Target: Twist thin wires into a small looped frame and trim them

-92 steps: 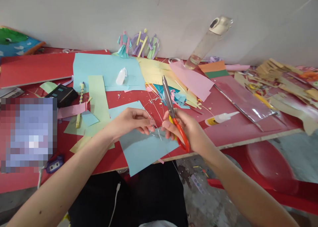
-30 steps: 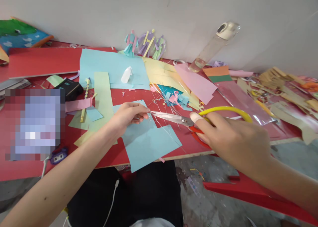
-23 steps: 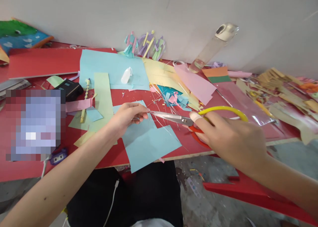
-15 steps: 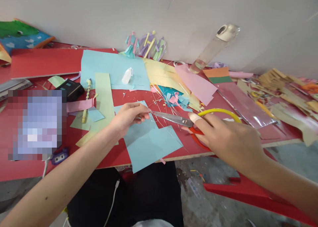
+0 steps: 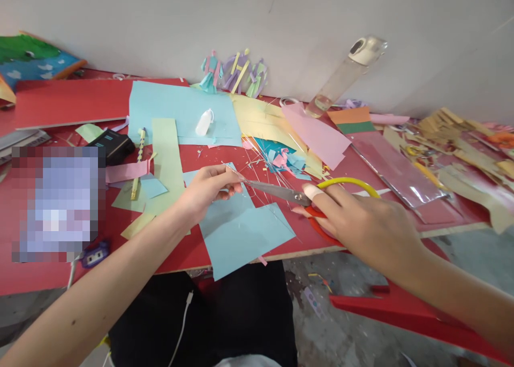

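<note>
My right hand point(image 5: 361, 222) grips a pair of scissors point(image 5: 281, 191) with one yellow and one red handle. The blades point left and their tips reach my left hand's fingertips. My left hand point(image 5: 209, 188) is pinched on thin clear strands that I can barely make out, held just above a light blue paper sheet point(image 5: 241, 233) at the front edge of the red table point(image 5: 361, 212). More of these fine strands point(image 5: 257, 161) lie scattered on the table behind the blades.
Blue point(image 5: 180, 110), yellow, pink point(image 5: 317, 134) and green point(image 5: 166, 153) paper sheets cover the table. A small white glue bottle point(image 5: 204, 122), a black box point(image 5: 110, 145), a clear bottle point(image 5: 345, 73) against the wall, paper tassels point(image 5: 235, 78) and tan scraps point(image 5: 461, 142) lie around. A red stool point(image 5: 401, 308) stands below right.
Three seconds ago the scissors stood upright in my right hand; now they lie level, pointing left at my left fingertips. Over the last second the blades have closed slightly.
</note>
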Action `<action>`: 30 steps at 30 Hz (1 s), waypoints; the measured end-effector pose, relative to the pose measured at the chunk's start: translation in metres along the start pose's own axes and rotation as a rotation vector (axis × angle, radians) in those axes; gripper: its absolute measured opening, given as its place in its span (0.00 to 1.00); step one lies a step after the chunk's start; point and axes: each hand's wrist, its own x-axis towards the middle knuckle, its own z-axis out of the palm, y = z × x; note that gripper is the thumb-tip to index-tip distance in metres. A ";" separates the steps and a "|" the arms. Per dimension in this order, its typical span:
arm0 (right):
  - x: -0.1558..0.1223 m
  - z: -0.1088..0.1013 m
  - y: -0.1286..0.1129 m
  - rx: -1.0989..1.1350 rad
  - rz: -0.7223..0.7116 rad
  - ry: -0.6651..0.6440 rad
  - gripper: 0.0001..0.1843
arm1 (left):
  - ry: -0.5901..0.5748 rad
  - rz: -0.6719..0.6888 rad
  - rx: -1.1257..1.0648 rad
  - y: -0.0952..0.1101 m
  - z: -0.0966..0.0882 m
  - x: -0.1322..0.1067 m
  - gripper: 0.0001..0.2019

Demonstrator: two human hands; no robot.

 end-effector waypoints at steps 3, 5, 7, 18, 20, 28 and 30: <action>0.002 -0.001 -0.001 -0.066 -0.031 0.040 0.22 | -0.005 0.012 0.012 0.000 0.000 0.000 0.08; 0.002 0.000 -0.002 -0.099 -0.045 0.064 0.23 | -0.015 0.028 0.018 0.000 0.000 0.000 0.08; 0.001 0.001 -0.002 -0.076 -0.030 0.042 0.25 | -0.023 0.043 0.019 -0.001 0.000 0.000 0.09; 0.006 -0.010 0.002 -0.144 -0.057 0.070 0.25 | -0.060 0.018 0.038 0.003 0.001 -0.002 0.08; 0.005 -0.010 0.002 -0.158 -0.061 0.082 0.26 | -0.076 0.036 0.053 0.002 0.000 -0.002 0.08; -0.004 -0.009 0.003 -0.075 -0.023 0.017 0.25 | -0.091 -0.018 0.087 0.005 -0.003 0.000 0.09; -0.006 -0.009 0.004 0.003 0.026 -0.034 0.24 | -0.097 -0.046 0.089 0.006 -0.004 0.000 0.11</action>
